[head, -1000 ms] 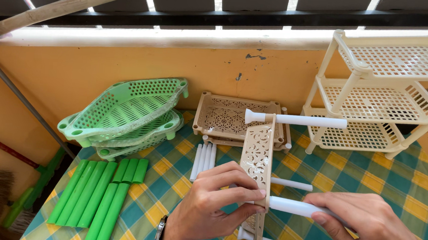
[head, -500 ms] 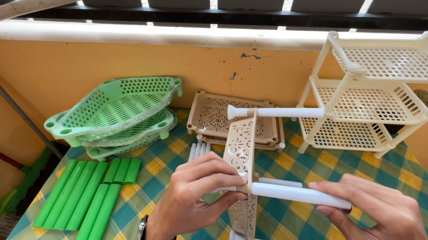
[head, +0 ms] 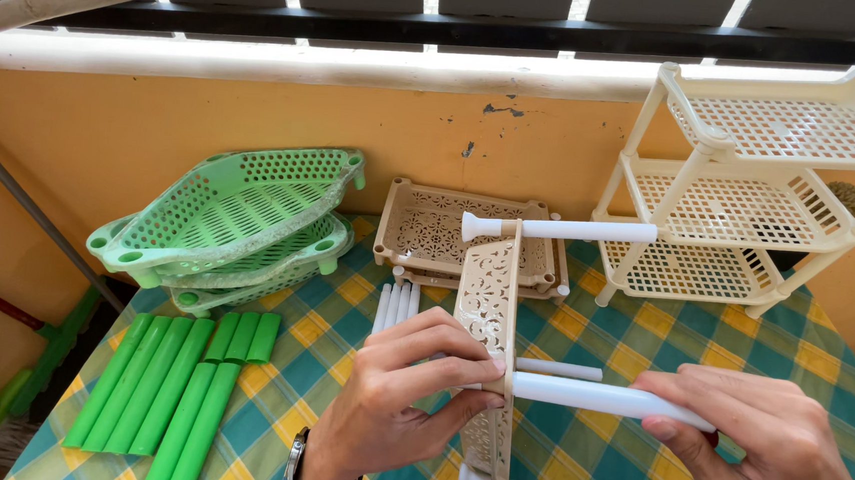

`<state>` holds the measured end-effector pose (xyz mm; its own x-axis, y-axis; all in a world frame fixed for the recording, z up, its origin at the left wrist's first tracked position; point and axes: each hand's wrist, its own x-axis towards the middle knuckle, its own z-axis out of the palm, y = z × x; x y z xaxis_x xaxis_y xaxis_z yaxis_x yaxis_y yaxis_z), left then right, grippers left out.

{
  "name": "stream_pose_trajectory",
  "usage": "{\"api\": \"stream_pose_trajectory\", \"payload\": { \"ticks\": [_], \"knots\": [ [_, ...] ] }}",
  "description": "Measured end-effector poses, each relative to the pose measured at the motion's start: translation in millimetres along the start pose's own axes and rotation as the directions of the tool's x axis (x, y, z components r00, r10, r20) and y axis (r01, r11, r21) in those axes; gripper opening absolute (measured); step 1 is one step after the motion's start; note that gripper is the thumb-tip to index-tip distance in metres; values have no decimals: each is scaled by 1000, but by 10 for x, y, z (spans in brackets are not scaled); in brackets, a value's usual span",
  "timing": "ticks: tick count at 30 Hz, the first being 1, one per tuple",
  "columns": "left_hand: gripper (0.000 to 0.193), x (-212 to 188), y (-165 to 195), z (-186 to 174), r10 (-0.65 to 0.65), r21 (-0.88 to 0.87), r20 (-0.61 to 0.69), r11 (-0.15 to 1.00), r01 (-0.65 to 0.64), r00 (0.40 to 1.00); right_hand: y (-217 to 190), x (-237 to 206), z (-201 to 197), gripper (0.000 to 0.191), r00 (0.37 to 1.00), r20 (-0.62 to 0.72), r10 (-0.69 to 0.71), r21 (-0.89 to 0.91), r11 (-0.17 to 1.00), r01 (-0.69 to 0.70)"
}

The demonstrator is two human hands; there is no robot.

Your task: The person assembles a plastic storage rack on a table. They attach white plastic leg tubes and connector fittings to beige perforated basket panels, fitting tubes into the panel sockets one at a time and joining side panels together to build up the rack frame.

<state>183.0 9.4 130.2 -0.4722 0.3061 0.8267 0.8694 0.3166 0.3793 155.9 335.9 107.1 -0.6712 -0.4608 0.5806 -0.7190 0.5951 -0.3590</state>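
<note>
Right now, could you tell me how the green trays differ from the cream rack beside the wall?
The green trays lie stacked and tilted, loose, without legs; the cream rack stands upright, its three shelves joined by posts. The trays are at the left, the rack at the right. Both are perforated plastic on the checked tablecloth.

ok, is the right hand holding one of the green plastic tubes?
No, the right hand grips a white plastic tube against the beige perforated plastic shelf panel; the green plastic tubes lie untouched on the checked tablecloth.
</note>
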Motion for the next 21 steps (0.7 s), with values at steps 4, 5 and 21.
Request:
{"api": "stream_pose_trajectory", "payload": {
  "ticks": [4,5,21],
  "knots": [
    [26,-5,21,28,-4,-18,9,1000,5,1000,-30,0,-13,28,986,50,156,54,986,-159],
    [26,-4,19,28,-2,-18,8,1000,2,1000,-36,-3,-7,27,980,58,189,61,979,-193],
    [28,14,4,-5,-13,-4,-16,1000,13,1000,-190,119,41,19,953,8,302,130,945,-301]
  ]
}}
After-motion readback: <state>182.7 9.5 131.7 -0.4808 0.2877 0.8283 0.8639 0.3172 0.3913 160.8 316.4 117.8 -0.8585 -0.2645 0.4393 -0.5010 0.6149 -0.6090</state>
